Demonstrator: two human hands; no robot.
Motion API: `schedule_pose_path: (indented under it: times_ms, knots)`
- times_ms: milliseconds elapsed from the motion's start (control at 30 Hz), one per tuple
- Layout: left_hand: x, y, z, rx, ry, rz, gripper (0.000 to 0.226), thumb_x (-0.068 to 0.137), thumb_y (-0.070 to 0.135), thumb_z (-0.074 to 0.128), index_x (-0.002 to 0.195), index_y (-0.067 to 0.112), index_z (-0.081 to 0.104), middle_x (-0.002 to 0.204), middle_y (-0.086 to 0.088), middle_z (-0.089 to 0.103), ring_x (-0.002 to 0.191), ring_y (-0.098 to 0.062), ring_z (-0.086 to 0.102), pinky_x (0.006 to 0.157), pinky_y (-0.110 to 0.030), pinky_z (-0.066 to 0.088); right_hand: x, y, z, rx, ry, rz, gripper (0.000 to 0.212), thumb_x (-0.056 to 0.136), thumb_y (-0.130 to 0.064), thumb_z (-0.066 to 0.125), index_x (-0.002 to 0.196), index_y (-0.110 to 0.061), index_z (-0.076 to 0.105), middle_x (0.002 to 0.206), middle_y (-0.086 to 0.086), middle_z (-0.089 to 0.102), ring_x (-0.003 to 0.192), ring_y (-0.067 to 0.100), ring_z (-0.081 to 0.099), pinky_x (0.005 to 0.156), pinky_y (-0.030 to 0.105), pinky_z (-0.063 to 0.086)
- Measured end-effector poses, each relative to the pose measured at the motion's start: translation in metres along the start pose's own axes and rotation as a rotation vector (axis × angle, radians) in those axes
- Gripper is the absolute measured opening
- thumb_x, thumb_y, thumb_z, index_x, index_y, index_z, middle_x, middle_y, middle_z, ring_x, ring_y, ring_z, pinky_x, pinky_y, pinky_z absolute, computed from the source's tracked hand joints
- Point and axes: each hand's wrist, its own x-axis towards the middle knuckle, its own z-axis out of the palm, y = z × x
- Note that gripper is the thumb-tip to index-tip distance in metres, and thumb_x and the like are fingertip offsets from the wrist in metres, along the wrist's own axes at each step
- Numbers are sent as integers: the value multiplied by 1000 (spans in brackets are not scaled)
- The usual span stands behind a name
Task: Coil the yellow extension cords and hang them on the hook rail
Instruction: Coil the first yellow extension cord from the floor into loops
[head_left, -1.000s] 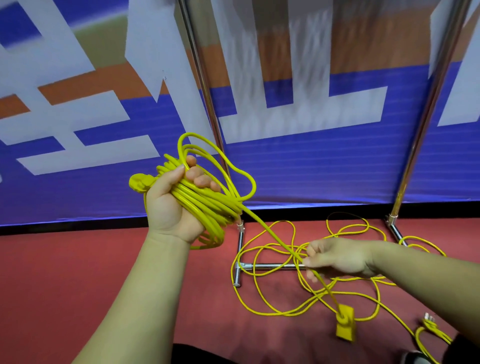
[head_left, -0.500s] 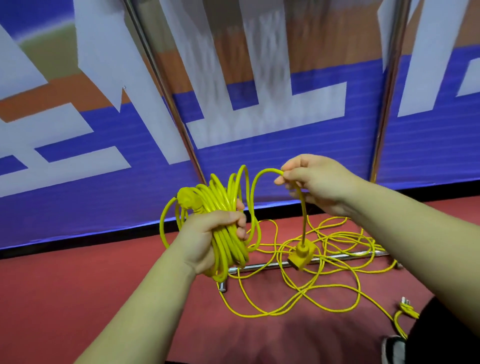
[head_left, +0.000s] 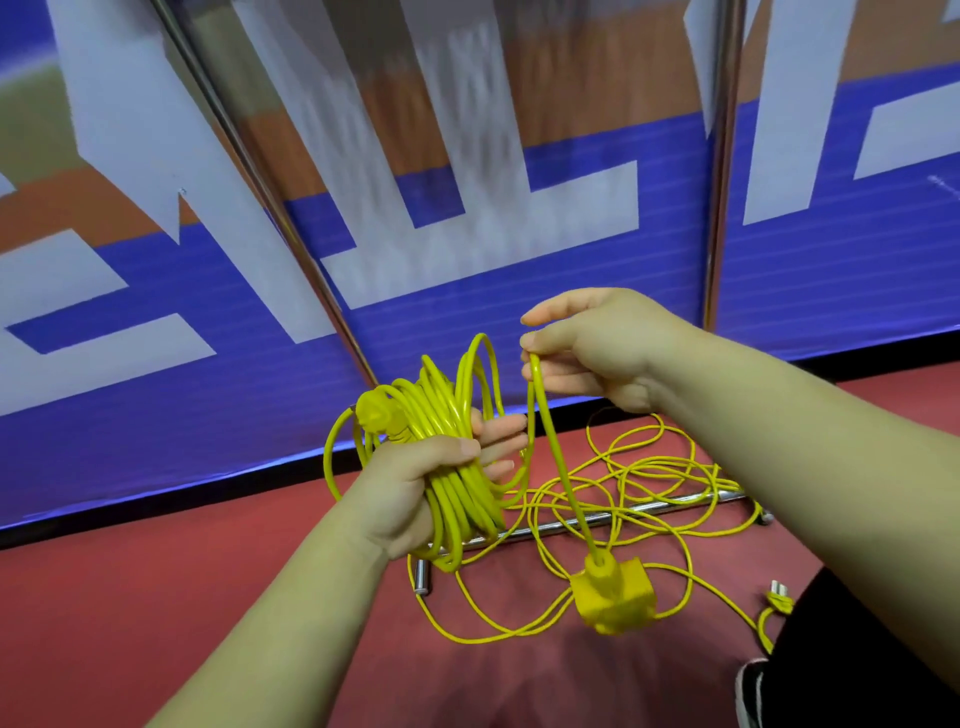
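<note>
My left hand (head_left: 415, 483) grips a thick coil of yellow extension cord (head_left: 447, 415) at mid-frame, its round plug (head_left: 375, 414) poking out at the coil's upper left. My right hand (head_left: 597, 348) pinches the cord's last loose stretch just right of the coil. Below that pinch the yellow socket block (head_left: 613, 595) hangs in the air on the cord's end. A second yellow cord (head_left: 670, 483) lies tangled on the red floor behind the block. No hook rail shows in this view.
A chrome stand stands ahead: a slanted pole (head_left: 270, 197), an upright pole (head_left: 719, 171) and a floor bar (head_left: 597, 522) under the tangled cord. Behind it hangs a blue, white and orange banner (head_left: 156, 291). A plug end (head_left: 778, 597) lies at the right, near my shoe (head_left: 750, 693).
My right hand rose from the floor cord up beside the coil, lifting the socket block off the floor. The coil in my left hand gained another loop.
</note>
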Motion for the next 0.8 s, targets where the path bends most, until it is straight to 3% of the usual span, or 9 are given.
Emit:
schedule_pose_path:
  times_ms: [100, 233, 333, 400, 500, 633, 733, 800]
  knots:
    - [6, -3, 6, -28, -30, -2, 37, 50, 10, 90, 84, 11, 77, 127, -28, 64, 120, -40, 63, 100, -46, 53, 1, -2, 1, 182, 53, 35, 15, 89, 1, 69, 96, -12, 64, 70, 5, 72, 64, 19, 74, 51, 27, 58]
    - [11, -7, 14, -81, -131, -55, 37, 54, 12, 92, 87, 11, 75, 132, -30, 61, 124, -43, 59, 98, -53, 53, 3, -3, 4, 379, 70, 47, 12, 91, 4, 65, 93, -8, 61, 80, 11, 68, 63, 18, 72, 51, 26, 59]
    - [15, -9, 18, -47, -134, -65, 40, 53, 16, 93, 88, 12, 75, 115, -26, 71, 110, -40, 69, 89, -56, 56, 5, -1, 4, 437, 80, 53, 11, 92, 5, 63, 91, -6, 59, 82, 14, 66, 57, 18, 72, 48, 25, 57]
    - [18, -9, 17, -45, -83, -74, 45, 48, 18, 95, 88, 12, 75, 96, -19, 73, 92, -36, 73, 86, -55, 55, 8, 1, -1, 428, 111, 47, 13, 91, 4, 65, 90, -6, 57, 87, 15, 66, 67, 20, 73, 51, 25, 59]
    - [21, -4, 12, -60, -51, -93, 53, 47, 20, 95, 93, 7, 71, 81, -13, 66, 74, -28, 68, 87, -47, 48, 13, 5, -13, 301, 153, 32, 20, 87, -2, 72, 93, -10, 54, 87, 11, 70, 73, 17, 74, 55, 24, 59]
    - [17, 8, -2, 14, -76, -86, 51, 52, 22, 92, 96, 5, 72, 75, -12, 61, 63, -24, 62, 77, -42, 53, 15, 12, -27, 11, 71, 48, 31, 82, -13, 80, 92, -16, 51, 79, 6, 74, 69, 14, 75, 59, 27, 59]
    - [8, 14, -12, 96, -182, -140, 50, 62, 21, 87, 105, 3, 71, 71, -13, 58, 58, -24, 58, 72, -41, 53, 15, 14, -35, -336, 76, -122, 36, 76, -13, 85, 86, -15, 51, 74, 9, 67, 63, 17, 68, 65, 35, 57]
    - [5, 14, -16, 135, -254, -200, 46, 68, 20, 83, 107, 1, 68, 71, -13, 58, 56, -24, 58, 70, -40, 52, 10, 9, -38, -430, 35, -242, 43, 69, -19, 90, 92, -18, 53, 89, 5, 67, 75, 17, 65, 68, 34, 53]
